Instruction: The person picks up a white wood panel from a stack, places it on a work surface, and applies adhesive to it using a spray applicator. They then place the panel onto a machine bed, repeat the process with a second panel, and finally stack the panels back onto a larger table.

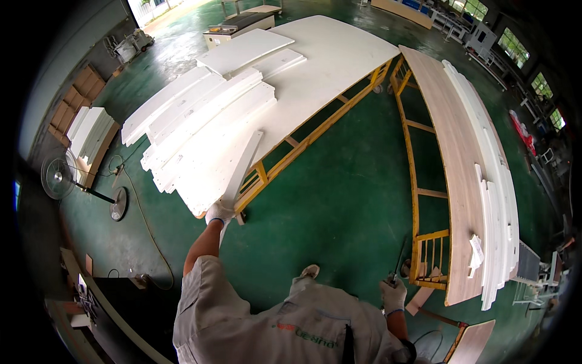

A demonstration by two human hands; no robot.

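My left hand [219, 213], in a white glove, grips the near end of a narrow white board [244, 164] at the corner of a large white-topped table [330, 51]. The board lies slanted along the table's edge, its far end resting on the top. Beside it, several stacks of white panels [209, 112] cover the table's left part. Low on my right, my gloved right hand [393, 295] is closed round a dark hand tool [398, 262] with a long thin shaft pointing up and away. Its exact kind is too small to tell.
To the right stands a wood-grain bench [458, 145] on a yellow frame, with long white strips [494, 200] on it. A pedestal fan [59, 177], a hose [148, 227] and stacked panels [91, 136] are at left on the green floor.
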